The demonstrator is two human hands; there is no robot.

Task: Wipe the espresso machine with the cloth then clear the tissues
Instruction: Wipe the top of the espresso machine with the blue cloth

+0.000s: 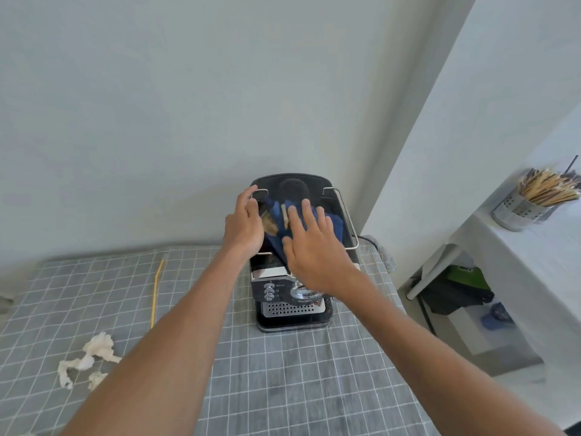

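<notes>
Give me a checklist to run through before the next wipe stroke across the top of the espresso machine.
1. Dark blue cloth lies on the glossy black top of the espresso machine: ok.
2. Right hand flat on the cloth, fingers spread: ok.
3. Left hand at the machine's left edge by the chrome rail: ok.
4. Machine standing squarely on the grey checked tablecloth: ok.
5. Crumpled white tissues cleared: not ok, they lie on the tablecloth.
6. Top surface clean: cannot tell.

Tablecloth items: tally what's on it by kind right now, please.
Espresso machine: 1
Blue cloth: 1, on top of the machine under the right hand
Crumpled tissue pieces: about 3
Yellow stick: 1
Total: about 6
</notes>
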